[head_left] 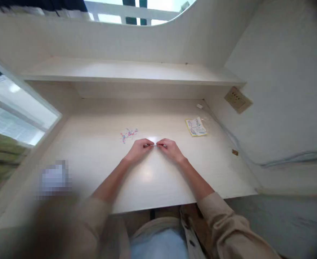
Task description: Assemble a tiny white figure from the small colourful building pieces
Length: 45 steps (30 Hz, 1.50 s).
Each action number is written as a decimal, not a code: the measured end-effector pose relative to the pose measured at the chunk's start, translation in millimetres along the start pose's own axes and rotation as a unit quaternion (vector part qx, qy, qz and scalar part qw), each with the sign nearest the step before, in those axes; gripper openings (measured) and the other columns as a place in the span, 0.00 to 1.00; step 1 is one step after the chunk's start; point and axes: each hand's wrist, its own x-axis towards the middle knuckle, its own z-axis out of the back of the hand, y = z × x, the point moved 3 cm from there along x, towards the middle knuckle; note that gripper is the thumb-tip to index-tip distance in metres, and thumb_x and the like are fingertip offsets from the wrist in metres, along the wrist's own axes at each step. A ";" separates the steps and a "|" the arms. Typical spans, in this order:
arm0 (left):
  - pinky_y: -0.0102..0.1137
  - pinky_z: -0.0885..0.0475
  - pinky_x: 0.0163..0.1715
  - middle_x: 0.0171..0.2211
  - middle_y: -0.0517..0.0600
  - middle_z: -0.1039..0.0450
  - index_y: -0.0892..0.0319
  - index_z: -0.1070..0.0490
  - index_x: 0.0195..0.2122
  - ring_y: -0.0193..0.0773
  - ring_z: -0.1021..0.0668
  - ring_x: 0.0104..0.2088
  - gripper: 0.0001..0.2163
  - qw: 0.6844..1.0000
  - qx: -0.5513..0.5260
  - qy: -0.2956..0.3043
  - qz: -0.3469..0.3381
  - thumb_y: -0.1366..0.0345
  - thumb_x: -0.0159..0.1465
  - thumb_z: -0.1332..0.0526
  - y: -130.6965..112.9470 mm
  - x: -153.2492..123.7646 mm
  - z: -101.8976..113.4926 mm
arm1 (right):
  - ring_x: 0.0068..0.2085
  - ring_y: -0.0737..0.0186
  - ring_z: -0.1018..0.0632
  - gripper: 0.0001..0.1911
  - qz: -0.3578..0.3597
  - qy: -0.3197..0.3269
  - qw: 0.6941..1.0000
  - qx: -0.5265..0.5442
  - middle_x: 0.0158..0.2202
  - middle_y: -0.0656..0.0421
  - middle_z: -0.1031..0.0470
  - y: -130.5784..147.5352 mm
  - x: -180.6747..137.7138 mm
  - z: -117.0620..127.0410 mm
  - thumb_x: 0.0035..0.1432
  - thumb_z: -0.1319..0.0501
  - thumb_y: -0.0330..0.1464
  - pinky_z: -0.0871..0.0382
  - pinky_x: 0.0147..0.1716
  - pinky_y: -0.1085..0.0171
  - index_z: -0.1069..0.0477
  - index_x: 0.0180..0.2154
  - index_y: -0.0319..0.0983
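Observation:
My left hand (141,149) and my right hand (170,148) meet close together over the middle of the white desk. The fingers of both are pinched. Between the fingertips runs a short, thin whitish strand (155,145), too small to tell its kind. Just beyond and left of my left hand lies a loose cluster of tiny pink, red and blue pieces (128,134). They are too small to name. Farther to the right of my right hand lies a yellow-edged printed card (196,127), with what looks like a clear plastic wrapper beside it.
A shelf (134,73) spans the back of the desk (153,198). A socket panel (238,99) sits on the right wall, with grey cables (290,159) running along it. Near that wall lie a small white piece (200,106) and a brown piece (235,152).

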 end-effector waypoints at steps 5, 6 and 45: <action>0.30 0.27 0.40 0.37 0.50 0.20 0.57 0.22 0.38 0.37 0.21 0.37 0.07 1.000 -0.001 0.004 -0.022 0.66 0.61 0.39 -1.6 -1.4 -0.6 | 0.40 0.62 0.21 0.07 -0.003 -0.002 1.000 -0.003 0.37 0.56 0.20 2.3 -0.3 -0.2 0.59 0.39 0.29 0.28 0.43 0.64 0.22 0.38 0.39; 0.30 0.27 0.40 0.37 0.50 0.20 0.57 0.22 0.38 0.37 0.21 0.37 0.07 1.000 -0.003 0.006 -0.024 0.66 0.61 0.39 -2.5 -1.4 -0.5 | 0.39 0.62 0.21 0.07 -0.003 -0.003 1.000 -0.002 0.36 0.56 0.20 2.3 -0.3 -0.2 0.59 0.39 0.29 0.28 0.43 0.63 0.22 0.37 0.39; 0.34 0.25 0.47 0.42 0.52 0.21 0.57 0.22 0.42 0.38 0.20 0.42 0.10 0.978 0.105 -0.001 -0.182 0.66 0.67 0.44 -1.9 -4.6 -6.0 | 0.39 0.61 0.19 0.08 -0.035 -0.010 0.999 0.023 0.38 0.57 0.18 -9.0 -6.1 -7.8 0.59 0.39 0.32 0.26 0.42 0.64 0.21 0.39 0.42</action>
